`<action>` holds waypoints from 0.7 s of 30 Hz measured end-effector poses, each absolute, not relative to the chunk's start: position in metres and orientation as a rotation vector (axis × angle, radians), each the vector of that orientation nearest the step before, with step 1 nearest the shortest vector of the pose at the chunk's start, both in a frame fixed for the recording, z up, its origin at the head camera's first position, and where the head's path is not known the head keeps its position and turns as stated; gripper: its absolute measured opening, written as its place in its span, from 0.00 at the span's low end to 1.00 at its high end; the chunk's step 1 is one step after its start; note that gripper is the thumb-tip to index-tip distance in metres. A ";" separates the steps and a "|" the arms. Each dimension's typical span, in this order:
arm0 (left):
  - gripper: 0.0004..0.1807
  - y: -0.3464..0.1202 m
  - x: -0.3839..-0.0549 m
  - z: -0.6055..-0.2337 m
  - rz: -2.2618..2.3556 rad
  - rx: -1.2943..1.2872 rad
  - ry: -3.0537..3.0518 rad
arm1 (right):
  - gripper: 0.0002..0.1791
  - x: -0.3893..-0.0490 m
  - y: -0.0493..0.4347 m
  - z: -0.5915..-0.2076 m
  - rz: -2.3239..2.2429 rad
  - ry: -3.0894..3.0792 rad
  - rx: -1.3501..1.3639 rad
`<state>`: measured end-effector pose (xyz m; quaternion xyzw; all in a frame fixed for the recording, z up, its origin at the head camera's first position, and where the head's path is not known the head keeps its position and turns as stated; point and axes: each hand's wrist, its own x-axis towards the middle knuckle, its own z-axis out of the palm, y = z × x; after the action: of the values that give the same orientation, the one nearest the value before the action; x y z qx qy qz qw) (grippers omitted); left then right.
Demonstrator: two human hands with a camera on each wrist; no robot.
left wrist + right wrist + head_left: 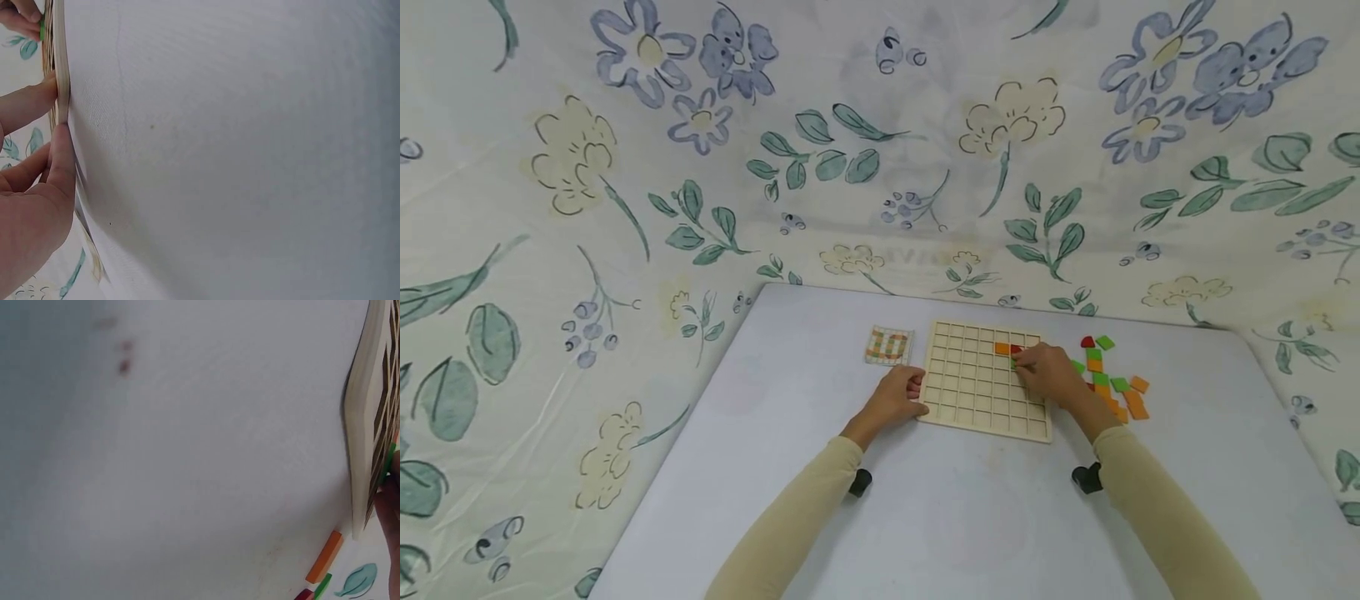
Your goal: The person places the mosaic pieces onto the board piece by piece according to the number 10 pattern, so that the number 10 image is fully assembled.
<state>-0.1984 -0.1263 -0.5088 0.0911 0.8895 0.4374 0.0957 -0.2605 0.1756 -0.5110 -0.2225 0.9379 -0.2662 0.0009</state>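
A pale wooden grid board [970, 393] lies on the white table. My left hand [897, 398] holds its left edge near the front corner; in the left wrist view the thumb and a finger [62, 156] bear on the rim. Over the board's right part, my right hand [1051, 372] pinches a small green tile [388, 464], whose exact shape is mostly hidden by the fingers. An orange tile [1002, 348] sits in the upper grid, with a red piece [1016, 349] beside it, partly behind the right hand.
Left of the board lies a card [889, 345] with a coloured pattern. Loose green, orange and red pieces [1134, 405] are scattered to the board's right, partly behind the right wrist. Floral cloth [895, 167] hangs behind the table [955, 508].
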 end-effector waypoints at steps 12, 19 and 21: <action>0.35 -0.125 -0.199 -0.509 1.329 0.287 2.628 | 0.10 -0.255 0.177 -0.507 -0.813 2.934 -0.714; 0.35 -0.126 -0.199 -0.508 1.299 0.277 2.632 | 0.11 -0.252 0.203 -0.506 -1.037 3.056 -0.612; 0.35 -0.125 -0.199 -0.507 1.290 0.272 2.630 | 0.10 -0.250 0.216 -0.503 -1.039 3.094 -0.583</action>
<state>-0.1987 -0.1255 -0.5073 0.0920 0.8895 0.4364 0.0997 -0.2503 0.2163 -0.5034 -0.1751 0.9297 -0.3122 -0.0871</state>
